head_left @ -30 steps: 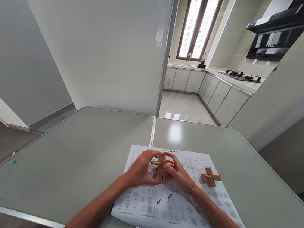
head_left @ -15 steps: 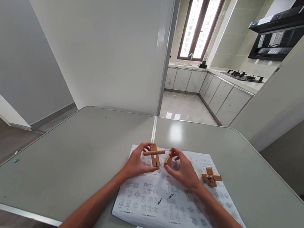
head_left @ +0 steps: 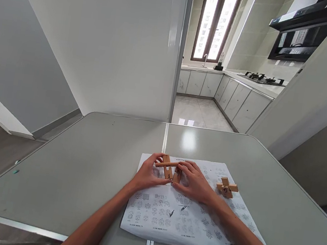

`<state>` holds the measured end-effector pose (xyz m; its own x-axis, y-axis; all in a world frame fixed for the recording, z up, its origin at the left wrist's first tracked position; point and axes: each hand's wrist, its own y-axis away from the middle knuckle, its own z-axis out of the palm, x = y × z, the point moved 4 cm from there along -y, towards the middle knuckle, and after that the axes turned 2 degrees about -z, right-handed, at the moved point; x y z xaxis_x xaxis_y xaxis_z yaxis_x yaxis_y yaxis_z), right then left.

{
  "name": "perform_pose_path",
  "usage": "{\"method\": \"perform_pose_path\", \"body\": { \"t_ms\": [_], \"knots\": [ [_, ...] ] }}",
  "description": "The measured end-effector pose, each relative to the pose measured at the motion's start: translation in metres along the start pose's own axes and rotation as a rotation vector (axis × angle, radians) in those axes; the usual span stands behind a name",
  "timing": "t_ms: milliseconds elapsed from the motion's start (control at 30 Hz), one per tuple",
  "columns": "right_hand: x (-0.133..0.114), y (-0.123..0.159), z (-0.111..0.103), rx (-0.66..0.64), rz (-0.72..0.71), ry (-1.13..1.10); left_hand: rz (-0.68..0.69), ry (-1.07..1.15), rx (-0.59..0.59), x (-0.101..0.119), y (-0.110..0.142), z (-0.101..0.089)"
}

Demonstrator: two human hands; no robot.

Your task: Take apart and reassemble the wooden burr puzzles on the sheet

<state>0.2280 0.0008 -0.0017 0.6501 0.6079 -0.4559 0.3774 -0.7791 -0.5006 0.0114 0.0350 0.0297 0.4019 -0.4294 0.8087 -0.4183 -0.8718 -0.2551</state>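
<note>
My left hand [head_left: 146, 175] is closed on a flat wooden puzzle piece [head_left: 168, 174] with a black mark near its lower end. A wooden stick [head_left: 167, 164] lies crosswise over that piece, its left end by my left fingers. My right hand [head_left: 192, 180] grips a small wooden block [head_left: 177, 176], partly hidden by the fingers, right beside the flat piece. The right fingertips reach the right end of the stick. Both hands are above a printed sheet [head_left: 163, 230] of puzzle drawings.
To the right on the sheet stands a cross-shaped group of joined wooden pieces [head_left: 226, 188], one marked with a letter. A grey table [head_left: 83, 176] extends around the sheet, with a small teal bit [head_left: 16, 171] near its left edge. Beyond is a kitchen counter [head_left: 248, 84].
My right hand has moved left with its block, closing the gap to the flat piece, and its fingers now meet the stick. The view has tilted slightly.
</note>
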Motion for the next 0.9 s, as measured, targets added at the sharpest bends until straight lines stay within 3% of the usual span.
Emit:
{"method": "perform_pose_path", "body": {
  "t_ms": [133, 300, 567, 900],
  "knots": [
    [-0.003, -0.003, -0.007, 0.076, 0.029, -0.109, -0.002, 0.006, -0.061, -0.001, 0.002, 0.002],
    [-0.012, -0.004, -0.012, 0.143, -0.037, -0.175, 0.043, 0.011, -0.124, 0.003, 0.003, 0.006],
    [-0.010, -0.003, -0.016, 0.211, -0.016, -0.067, 0.113, 0.076, -0.223, 0.011, 0.005, 0.012],
    [-0.005, -0.002, -0.015, 0.254, 0.028, 0.029, 0.057, 0.099, -0.259, 0.014, 0.006, 0.018]
  ]
}}
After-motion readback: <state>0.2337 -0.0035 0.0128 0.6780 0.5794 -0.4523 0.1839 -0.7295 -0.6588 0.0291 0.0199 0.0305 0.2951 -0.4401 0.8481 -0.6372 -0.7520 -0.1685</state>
